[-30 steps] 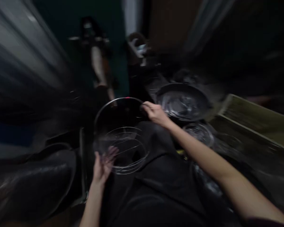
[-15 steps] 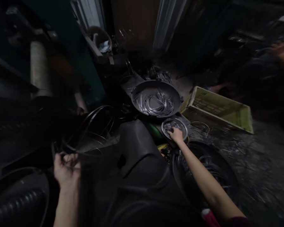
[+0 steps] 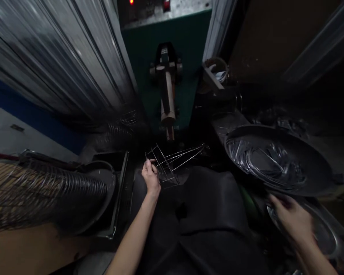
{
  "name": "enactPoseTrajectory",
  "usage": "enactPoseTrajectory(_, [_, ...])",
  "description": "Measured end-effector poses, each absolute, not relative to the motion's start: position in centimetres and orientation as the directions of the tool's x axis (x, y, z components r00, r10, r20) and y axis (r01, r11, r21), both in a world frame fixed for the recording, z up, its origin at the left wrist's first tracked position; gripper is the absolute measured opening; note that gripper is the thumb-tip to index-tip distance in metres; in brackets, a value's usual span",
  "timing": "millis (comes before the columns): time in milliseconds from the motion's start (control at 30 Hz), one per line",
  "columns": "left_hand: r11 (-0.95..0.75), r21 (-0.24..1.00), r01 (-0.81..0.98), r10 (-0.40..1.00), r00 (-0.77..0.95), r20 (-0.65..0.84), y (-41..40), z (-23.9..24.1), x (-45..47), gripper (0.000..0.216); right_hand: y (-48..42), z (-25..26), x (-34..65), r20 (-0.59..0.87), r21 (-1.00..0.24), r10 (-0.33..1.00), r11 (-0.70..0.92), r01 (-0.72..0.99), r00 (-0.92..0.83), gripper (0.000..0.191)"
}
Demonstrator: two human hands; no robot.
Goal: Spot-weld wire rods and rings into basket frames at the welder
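Observation:
My left hand (image 3: 150,177) is closed on a thin wire frame (image 3: 165,163), pinching its near left side. The frame has a squarish end by the hand and long wires tapering right to a point. It is held up in front of the green machine (image 3: 186,76), below the machine's pale cylindrical arm (image 3: 167,95). At the right, my right hand (image 3: 296,221) is blurred, with its fingers drawn together over the rim of a small metal bowl (image 3: 329,233). Whatever is between those fingertips cannot be made out.
A wide dark pan (image 3: 318,172) of bent wire pieces stands behind the bowl. To the left, a row of stacked wire frames (image 3: 83,183) extends from a round dark tub (image 3: 110,170). Dark cloth (image 3: 215,206) covers my lap. Corrugated metal sheet (image 3: 74,46) rises at the back left.
The view has swung left, bringing the green machine to the middle. My left hand now holds the wire frame in front of the machine. My right hand has lifted from inside the bowl to its rim.

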State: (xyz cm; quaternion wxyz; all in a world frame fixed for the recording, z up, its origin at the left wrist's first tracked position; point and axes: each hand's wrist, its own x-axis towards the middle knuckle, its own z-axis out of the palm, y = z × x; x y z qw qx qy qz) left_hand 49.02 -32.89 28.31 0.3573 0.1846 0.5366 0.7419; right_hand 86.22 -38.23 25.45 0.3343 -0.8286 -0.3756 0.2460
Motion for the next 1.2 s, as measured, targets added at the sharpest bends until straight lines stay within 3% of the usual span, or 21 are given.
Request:
enactPoseTrajectory(67, [-0.186,0.923,-0.337,0.706,-0.699,-0.112,-32.9,28.2,48.7,0.039,-35.7,27.9,79.8,-0.269,-0.914,0.867,-0.367,0.172,0.421,0.026])
enactPoseTrajectory(133, [-0.192,0.92,-0.341,0.686,-0.717,-0.123,-32.9,28.1,48.2,0.04,-33.0,29.5,73.7,-0.297,-0.954,0.922,-0.299,-0.029,0.249,0.034])
enactPoseTrajectory(433, [-0.201,0.904,-0.376,0.643,-0.747,-0.168,-32.3,26.7,45.8,0.044,-27.7,31.4,62.7,-0.368,-0.841,0.93,-0.332,-0.427,0.002,0.039])
enactPoseTrajectory(833, [-0.158,0.898,-0.41,0.653,-0.725,-0.216,-31.0,25.8,44.8,0.043,-27.1,33.0,61.1,-0.452,-0.775,0.891,-0.412,-0.479,-0.035,0.04])
enactPoseTrajectory(1200, [-0.15,0.912,-0.382,0.664,-0.723,-0.194,-30.4,27.0,44.4,0.043,-26.6,34.1,60.3,-0.511,-0.74,0.859,-0.451,-0.499,-0.019,0.027])
